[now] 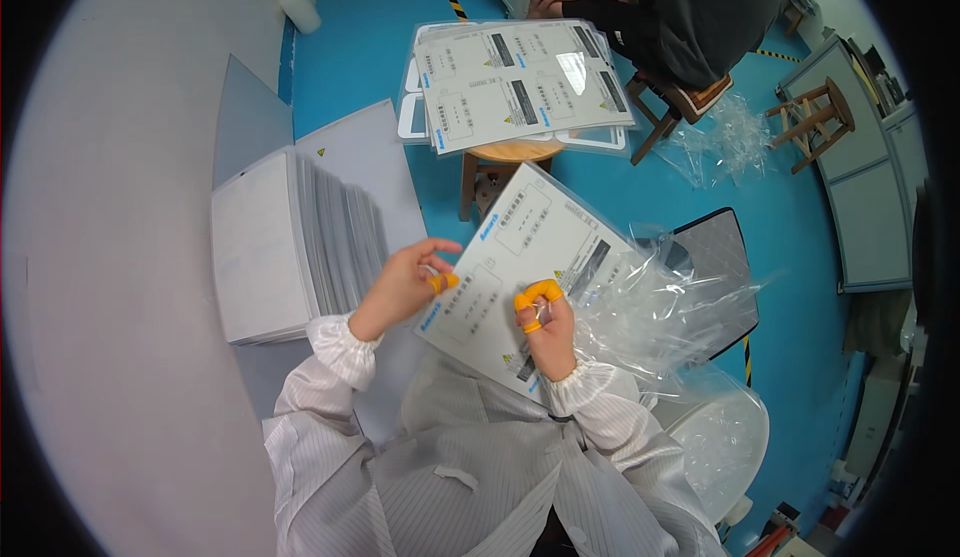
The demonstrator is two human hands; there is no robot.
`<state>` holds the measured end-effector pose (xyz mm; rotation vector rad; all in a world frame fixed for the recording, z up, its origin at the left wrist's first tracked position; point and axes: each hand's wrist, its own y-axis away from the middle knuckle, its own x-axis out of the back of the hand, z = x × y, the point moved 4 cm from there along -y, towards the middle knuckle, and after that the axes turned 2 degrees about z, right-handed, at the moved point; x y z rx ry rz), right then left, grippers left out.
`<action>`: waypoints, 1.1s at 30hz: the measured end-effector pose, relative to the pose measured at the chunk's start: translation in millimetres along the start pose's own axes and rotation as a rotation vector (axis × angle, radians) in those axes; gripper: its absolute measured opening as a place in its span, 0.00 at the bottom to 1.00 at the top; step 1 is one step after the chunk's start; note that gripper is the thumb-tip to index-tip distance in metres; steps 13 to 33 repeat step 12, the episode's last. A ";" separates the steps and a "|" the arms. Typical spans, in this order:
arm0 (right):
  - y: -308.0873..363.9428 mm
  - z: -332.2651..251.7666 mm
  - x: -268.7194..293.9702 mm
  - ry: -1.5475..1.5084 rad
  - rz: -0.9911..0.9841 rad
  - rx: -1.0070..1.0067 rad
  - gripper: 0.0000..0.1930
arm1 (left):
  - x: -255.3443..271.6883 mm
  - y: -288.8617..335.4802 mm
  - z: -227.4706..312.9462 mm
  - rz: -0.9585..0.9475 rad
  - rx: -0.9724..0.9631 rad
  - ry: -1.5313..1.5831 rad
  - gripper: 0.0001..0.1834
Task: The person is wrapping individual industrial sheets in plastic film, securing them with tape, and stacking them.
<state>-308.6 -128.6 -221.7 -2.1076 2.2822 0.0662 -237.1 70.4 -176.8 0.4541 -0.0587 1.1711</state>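
A printed white panel sheet (545, 227) with label boxes, blue marks and yellow warning triangles lies tilted across my lap. My left hand (408, 282) is at its left edge, fingers apart, with a yellow finger cot on the thumb. Over the lower middle of the sheet, my right hand (551, 335) is closed in a pinch, wearing yellow finger cots. A faint glint shows between its finger and thumb, too small to name. Crumpled clear plastic film (650, 307) is heaped beside the right hand and overlaps the sheet's right side.
Similar printed sheets (480, 107) are stacked on a wooden stool (512, 151) ahead. To the left, a thick stack of panels (255, 247) leans on a grey board. A seated person (700, 17) is at the far right, near more loose film (735, 142). A white bin (725, 437) stands at right.
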 end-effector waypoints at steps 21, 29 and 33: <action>7.0 -15.3 -75.1 0.739 -0.391 0.003 0.30 | 0.0 -15.4 9.1 0.078 -0.060 -0.250 0.28; 7.0 -15.3 -75.1 0.739 -0.391 0.003 0.30 | 0.0 -15.4 9.1 0.078 -0.060 -0.250 0.28; 7.0 -15.3 -75.1 0.739 -0.391 0.003 0.30 | 0.0 -15.4 9.1 0.078 -0.060 -0.250 0.28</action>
